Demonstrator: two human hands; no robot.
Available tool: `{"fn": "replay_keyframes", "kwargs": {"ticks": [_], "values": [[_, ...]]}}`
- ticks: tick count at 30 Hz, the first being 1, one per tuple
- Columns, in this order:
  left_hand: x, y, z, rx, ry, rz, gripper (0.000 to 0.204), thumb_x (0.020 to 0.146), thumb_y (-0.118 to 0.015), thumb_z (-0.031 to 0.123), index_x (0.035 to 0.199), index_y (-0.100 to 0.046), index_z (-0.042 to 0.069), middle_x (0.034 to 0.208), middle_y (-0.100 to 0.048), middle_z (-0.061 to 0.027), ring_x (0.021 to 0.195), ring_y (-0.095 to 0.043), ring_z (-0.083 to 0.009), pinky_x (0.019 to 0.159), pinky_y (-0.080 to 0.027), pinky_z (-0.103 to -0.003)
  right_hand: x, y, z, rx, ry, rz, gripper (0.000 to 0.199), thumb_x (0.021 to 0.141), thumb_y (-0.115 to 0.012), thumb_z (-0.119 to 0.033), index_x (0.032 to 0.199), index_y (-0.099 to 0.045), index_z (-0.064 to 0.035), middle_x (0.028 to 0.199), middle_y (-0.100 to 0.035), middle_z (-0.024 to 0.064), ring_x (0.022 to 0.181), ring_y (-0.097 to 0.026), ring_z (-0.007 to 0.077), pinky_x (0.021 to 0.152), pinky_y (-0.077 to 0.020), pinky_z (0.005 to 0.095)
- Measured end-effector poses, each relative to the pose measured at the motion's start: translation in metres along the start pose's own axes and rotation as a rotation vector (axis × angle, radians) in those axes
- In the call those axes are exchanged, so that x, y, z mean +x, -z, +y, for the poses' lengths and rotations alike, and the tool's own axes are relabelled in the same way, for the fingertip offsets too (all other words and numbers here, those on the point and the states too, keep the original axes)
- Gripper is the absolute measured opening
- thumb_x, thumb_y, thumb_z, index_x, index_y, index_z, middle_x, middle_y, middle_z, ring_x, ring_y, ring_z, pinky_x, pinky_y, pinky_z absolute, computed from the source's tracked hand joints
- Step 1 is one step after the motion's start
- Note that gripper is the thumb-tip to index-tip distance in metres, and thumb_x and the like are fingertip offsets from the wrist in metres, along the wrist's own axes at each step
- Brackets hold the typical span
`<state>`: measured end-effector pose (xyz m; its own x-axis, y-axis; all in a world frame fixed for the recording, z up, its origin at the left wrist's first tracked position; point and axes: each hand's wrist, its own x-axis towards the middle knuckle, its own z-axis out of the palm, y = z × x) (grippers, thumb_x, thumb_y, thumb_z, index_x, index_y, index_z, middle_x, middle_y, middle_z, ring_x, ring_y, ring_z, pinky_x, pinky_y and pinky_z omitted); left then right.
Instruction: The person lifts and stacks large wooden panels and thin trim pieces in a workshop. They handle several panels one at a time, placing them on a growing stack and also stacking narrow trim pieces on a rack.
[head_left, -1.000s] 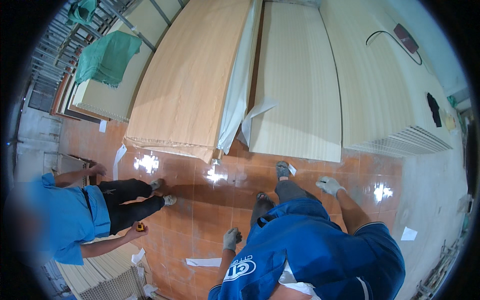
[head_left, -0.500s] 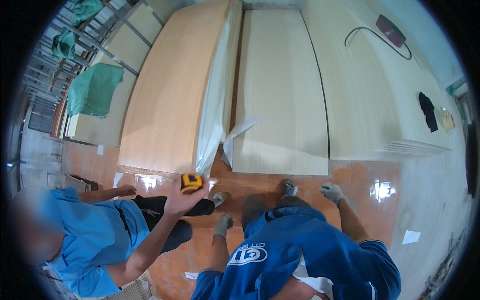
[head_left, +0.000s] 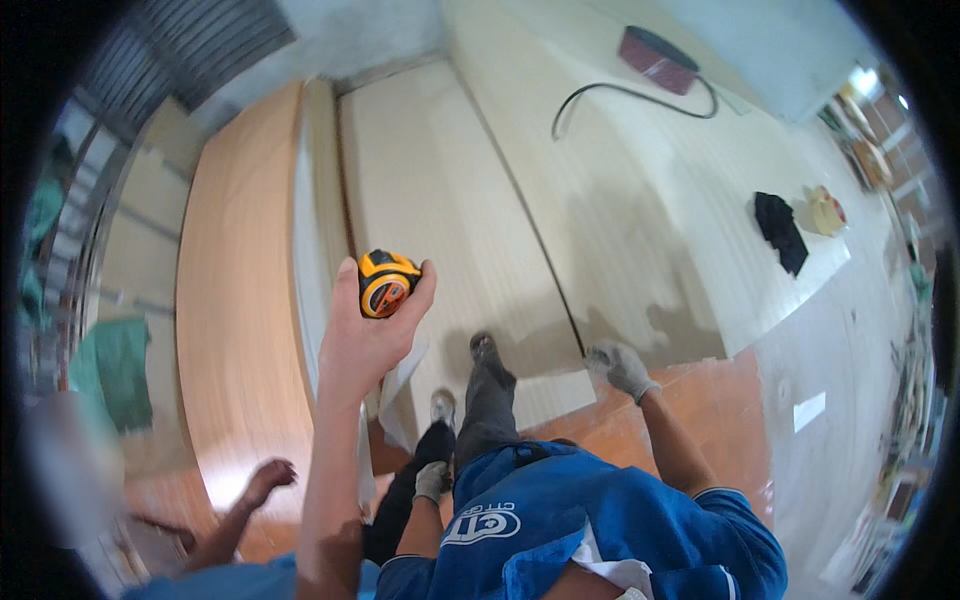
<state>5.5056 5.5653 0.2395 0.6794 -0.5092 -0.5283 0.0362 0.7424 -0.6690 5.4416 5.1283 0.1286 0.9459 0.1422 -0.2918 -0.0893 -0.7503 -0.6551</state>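
My left hand (head_left: pixel 433 481), in a grey work glove, hangs beside my thigh with its fingers curled and nothing seen in it. My right hand (head_left: pixel 620 370), gloved too, is held out with fingers loosely spread, over the near corner of the right stack of pale panels (head_left: pixel 640 250). One of my shoes (head_left: pixel 484 347) is on or above the low pale panel (head_left: pixel 430 200) in the middle. At my left, a co-worker's bare hand (head_left: pixel 375 340) holds up a yellow and black tape measure (head_left: pixel 391 283).
A wood-toned panel stack (head_left: pixel 240 280) stands left, with green cloth (head_left: pixel 112 372) beyond it. On the right stack lie a dark red box-like thing (head_left: pixel 658 60) with a black cable, a black cloth (head_left: pixel 780 233) and a tape roll (head_left: pixel 826 211). The co-worker's other hand (head_left: pixel 268 481) is low left.
My view has turned right and moved closer to the panels. My right hand has come to the right stack, its fingers loosened. The co-worker's tape measure is raised further forward over the panels.
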Motion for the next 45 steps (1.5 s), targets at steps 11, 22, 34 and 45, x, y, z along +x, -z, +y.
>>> {"fn": "replay_keyframes", "kwargs": {"ticks": [11, 22, 34, 45], "values": [[0.109, -0.203, -0.195, -0.25, 0.365, 0.109, 0.059, 0.081, -0.072, 0.033, 0.123, -0.048, 0.0, 0.102, -0.057, -0.0113, 0.095, -0.056, -0.0206, 0.083, -0.047, -0.029, 0.169, 0.195, -0.042, -0.673, -0.216, 0.721, 0.078, 0.075, -0.069, -0.048, 0.135, -0.042, -0.0059, 0.139, -0.04, 0.0185, 0.129, -0.035, 0.0397, 0.106, -0.0275, 0.0512], [0.226, -0.213, -0.247, -0.089, 0.62, 0.219, 0.07, 0.079, -0.073, 0.037, 0.127, -0.042, -0.003, 0.107, -0.054, -0.013, 0.1, -0.052, -0.0212, 0.087, -0.045, -0.028, 0.175, 0.221, -0.033, -0.564, -0.153, 0.615, 0.072, 0.074, -0.071, -0.049, 0.128, -0.048, -0.0082, 0.131, -0.049, 0.016, 0.122, -0.043, 0.0357, 0.105, -0.0296, 0.0499], [0.418, -0.161, -0.331, 0.436, 0.753, 0.335, 0.064, 0.084, -0.063, 0.043, 0.124, -0.044, -0.002, 0.107, -0.053, -0.0104, 0.101, -0.049, -0.021, 0.084, -0.045, -0.031, 0.302, 0.432, 0.07, 0.017, -0.079, 0.988, 0.037, 0.086, -0.066, -0.031, 0.113, -0.061, -0.0067, 0.108, -0.063, 0.0155, 0.092, -0.063, 0.0306, 0.08, -0.0496, 0.0394], [0.529, -0.074, -0.37, 0.376, 0.886, 0.899, 0.024, 0.091, -0.054, 0.029, 0.103, -0.055, 0.008, 0.1, -0.058, -0.0039, 0.092, -0.055, -0.0166, 0.078, -0.048, -0.03, 0.364, 0.495, 0.119, 0.111, -0.083, 1.066, 0.031, 0.086, -0.066, -0.029, 0.106, -0.066, -0.0048, 0.1, -0.067, 0.0165, 0.086, -0.067, 0.0296, 0.075, -0.0516, 0.0369]]}}
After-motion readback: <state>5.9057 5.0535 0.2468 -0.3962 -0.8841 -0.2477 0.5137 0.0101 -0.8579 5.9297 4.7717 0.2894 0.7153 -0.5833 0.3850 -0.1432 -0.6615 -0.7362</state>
